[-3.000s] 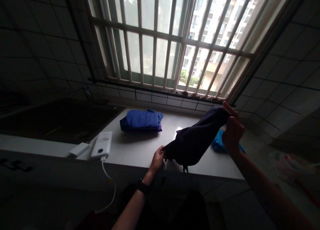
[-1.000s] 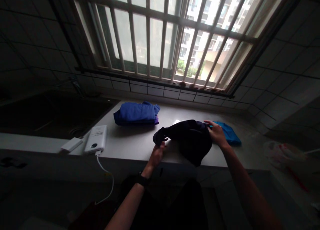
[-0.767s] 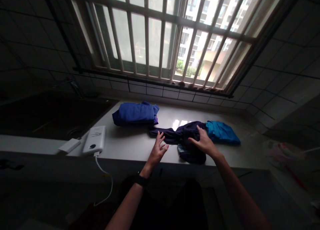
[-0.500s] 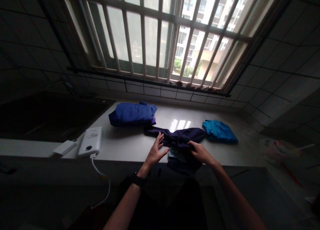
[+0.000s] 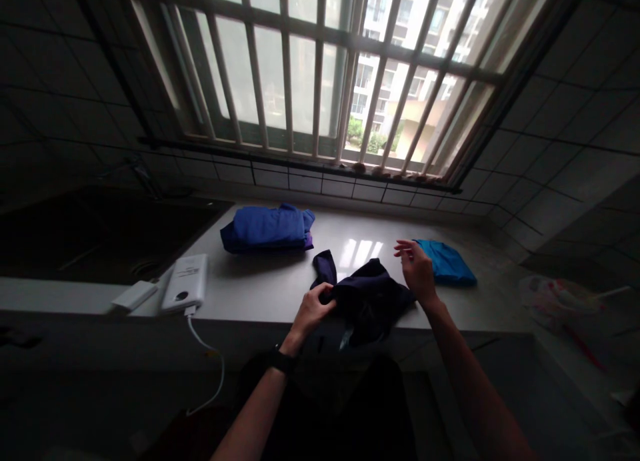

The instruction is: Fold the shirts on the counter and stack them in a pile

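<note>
A dark purple garment (image 5: pixel 370 294) lies crumpled at the counter's front edge, part of it hanging over. My left hand (image 5: pixel 315 307), with a black band on its wrist, pinches the garment's left side. A narrow strip of the same cloth sticks up beyond those fingers. My right hand (image 5: pixel 417 269) is raised off the garment, its fingers apart and holding nothing. Just right of it lies a folded bright blue cloth (image 5: pixel 450 264), partly covered by the hand. A folded royal blue garment (image 5: pixel 270 229) rests at the back left, with a purple edge showing beneath.
A white power bank (image 5: pixel 186 282) with a plugged-in white cable (image 5: pixel 220 374) stands on the counter (image 5: pixel 250 294), beside a small white box (image 5: pixel 135 294). The dark sink (image 5: pixel 100 234) is at left, a barred window (image 5: pixel 320 81) behind. A plastic bag (image 5: pixel 555 297) sits at right.
My left hand has closed on the dark garment. My right hand has let go and moved up and right, toward the bright blue cloth. The garment has bunched up and shifted.
</note>
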A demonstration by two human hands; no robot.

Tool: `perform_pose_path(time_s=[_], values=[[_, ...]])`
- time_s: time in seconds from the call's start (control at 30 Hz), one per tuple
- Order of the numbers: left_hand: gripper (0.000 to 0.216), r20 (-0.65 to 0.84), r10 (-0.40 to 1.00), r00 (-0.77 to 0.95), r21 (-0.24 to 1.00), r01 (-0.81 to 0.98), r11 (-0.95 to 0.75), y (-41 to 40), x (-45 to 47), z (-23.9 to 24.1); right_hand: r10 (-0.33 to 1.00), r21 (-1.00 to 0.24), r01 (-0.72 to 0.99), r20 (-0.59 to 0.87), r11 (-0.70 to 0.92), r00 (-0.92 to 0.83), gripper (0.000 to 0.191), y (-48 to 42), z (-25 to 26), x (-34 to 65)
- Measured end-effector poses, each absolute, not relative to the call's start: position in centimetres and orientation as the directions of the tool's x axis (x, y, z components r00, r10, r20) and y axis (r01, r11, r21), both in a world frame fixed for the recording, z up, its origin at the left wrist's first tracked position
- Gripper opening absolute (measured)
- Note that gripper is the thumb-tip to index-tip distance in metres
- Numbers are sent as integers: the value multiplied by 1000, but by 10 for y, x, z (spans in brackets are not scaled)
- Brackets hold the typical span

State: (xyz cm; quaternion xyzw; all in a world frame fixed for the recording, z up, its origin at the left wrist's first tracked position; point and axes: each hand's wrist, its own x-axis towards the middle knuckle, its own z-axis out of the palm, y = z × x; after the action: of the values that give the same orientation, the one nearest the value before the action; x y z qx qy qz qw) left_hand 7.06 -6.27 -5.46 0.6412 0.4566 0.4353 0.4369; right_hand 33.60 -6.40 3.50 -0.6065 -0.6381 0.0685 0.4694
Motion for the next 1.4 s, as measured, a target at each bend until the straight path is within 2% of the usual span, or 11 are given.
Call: perform_pose_path(time_s=[0.13, 0.2, 0.3, 0.4, 0.53, 0.67, 0.8, 1.0, 1.13, 1.33, 1.4], values=[[12, 240, 952, 189, 919, 271, -286, -66, 79, -47, 978, -554, 812, 24, 184, -206, 61, -85, 20, 328], [12, 272, 933, 235, 903, 272, -332, -67, 79, -41, 963, -453, 867, -66, 206, -263, 60, -99, 12, 320], [9, 238, 922, 306, 898, 292, -329, -69, 66, -23, 975, -409, 890, 1, 202, -221, 31, -114, 19, 317], [6, 138, 915, 379, 950, 209, -230, -71, 44, 7, 960, -497, 826, 52, 265, -276, 14, -120, 50, 328], [13, 154, 925, 346, 976, 95, -198, -66, 27, 53, 884, -718, 573, 126, 395, -451, 16, -117, 90, 339], [26, 240, 940, 243, 936, 198, -291, -55, 32, 79, 979, -919, 337, 183, 204, -94, 18, -109, 96, 325], [40, 215, 949, 232, 950, 174, -258, -51, 31, 86, 974, -999, -29, 47, 42, -223, 26, -107, 93, 314], [36, 93, 916, 390, 961, 204, -184, -67, 7, 111, 939, -908, 357, 95, 217, -330, 26, -114, 117, 332], [38, 94, 885, 455, 979, 119, -166, -72, 4, 118, 938, -954, 205, 149, 221, -314, 28, -123, 122, 336], [39, 260, 932, 254, 949, 111, -295, -55, 21, 95, 993, -987, 112, 114, 118, -38, 30, -112, 102, 318], [41, 208, 924, 321, 943, 184, -276, -55, 22, 89, 983, -987, 0, 161, 162, 87, 32, -105, 101, 314]])
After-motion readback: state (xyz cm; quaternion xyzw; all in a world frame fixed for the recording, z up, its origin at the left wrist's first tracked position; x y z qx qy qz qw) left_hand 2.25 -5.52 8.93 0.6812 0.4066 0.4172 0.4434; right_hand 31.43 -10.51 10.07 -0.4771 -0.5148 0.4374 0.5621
